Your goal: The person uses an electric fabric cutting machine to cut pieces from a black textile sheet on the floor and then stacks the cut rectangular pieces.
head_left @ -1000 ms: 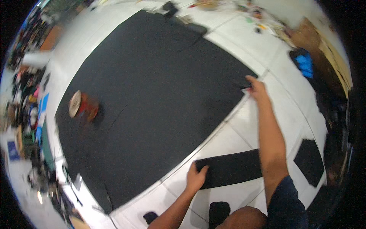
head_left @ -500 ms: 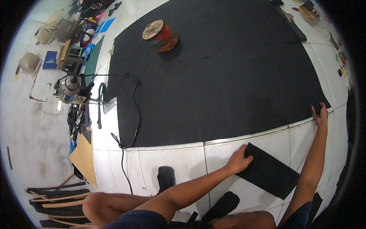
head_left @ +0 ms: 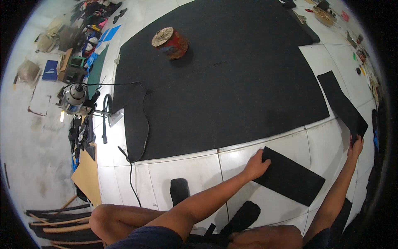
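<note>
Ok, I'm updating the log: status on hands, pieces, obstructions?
Left hand gripping black rectangle. Right hand holding black strip beside large black sheet. Red can on sheet, clear of hands.

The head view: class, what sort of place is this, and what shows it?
Probably a small workshop: a large black sheet covers much of the tiled floor, the right hand holds a separate black strip, and a grey metal machine stands at the left.

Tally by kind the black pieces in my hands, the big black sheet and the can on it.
Black pieces: 2, a rectangle in the left hand and a strip in the right hand
Big black sheet: 1
Can: 1
Total: 4
</note>
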{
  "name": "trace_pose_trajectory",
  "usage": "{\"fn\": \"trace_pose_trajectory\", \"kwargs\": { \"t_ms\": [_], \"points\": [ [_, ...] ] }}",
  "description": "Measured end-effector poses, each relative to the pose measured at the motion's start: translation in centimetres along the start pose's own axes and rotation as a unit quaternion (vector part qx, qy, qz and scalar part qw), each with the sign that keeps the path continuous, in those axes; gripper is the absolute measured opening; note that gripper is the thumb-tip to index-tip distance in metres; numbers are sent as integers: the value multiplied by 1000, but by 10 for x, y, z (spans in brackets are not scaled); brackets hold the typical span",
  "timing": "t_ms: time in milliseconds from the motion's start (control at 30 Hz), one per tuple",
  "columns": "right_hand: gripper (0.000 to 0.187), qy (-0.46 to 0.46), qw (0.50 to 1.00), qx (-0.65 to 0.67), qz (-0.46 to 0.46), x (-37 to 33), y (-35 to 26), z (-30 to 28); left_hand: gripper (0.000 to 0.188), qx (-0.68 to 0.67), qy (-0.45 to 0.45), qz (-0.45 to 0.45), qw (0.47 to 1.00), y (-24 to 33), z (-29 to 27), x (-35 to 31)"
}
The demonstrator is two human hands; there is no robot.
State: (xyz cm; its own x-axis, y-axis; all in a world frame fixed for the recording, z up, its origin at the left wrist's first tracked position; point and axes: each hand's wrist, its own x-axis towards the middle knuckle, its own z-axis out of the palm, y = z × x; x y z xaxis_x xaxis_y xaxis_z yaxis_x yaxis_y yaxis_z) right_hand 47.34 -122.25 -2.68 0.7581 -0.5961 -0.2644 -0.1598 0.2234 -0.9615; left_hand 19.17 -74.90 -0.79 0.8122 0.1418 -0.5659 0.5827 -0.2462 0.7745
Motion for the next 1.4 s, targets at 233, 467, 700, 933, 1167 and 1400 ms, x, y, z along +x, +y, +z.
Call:
{"fn": "trace_pose_trajectory", "kwargs": {
  "t_ms": [233,467,700,933,1167,1400],
  "points": [
    [45,84,922,-315,-207,-89,-99,-40,67,154,86,117,977,-12,5,-5],
    [30,38,834,-413,-364,-193,-221,-49,49,162,119,254,946,21,11,-18],
    [31,-157,885,-265,-348,-300,-283,-49,57,6,-63,245,967,69,20,-28],
    [28,-49,995,-51,-77,-358,-238,-58,37,-359,-191,80,910,66,-27,-26],
    [31,-121,983,-38,133,-341,-85,-94,26,-278,-149,25,949,45,-42,-42],
    [39,-197,954,-96,204,-313,6,-124,18,-197,-127,-4,972,10,-26,-17]
  ]
}}
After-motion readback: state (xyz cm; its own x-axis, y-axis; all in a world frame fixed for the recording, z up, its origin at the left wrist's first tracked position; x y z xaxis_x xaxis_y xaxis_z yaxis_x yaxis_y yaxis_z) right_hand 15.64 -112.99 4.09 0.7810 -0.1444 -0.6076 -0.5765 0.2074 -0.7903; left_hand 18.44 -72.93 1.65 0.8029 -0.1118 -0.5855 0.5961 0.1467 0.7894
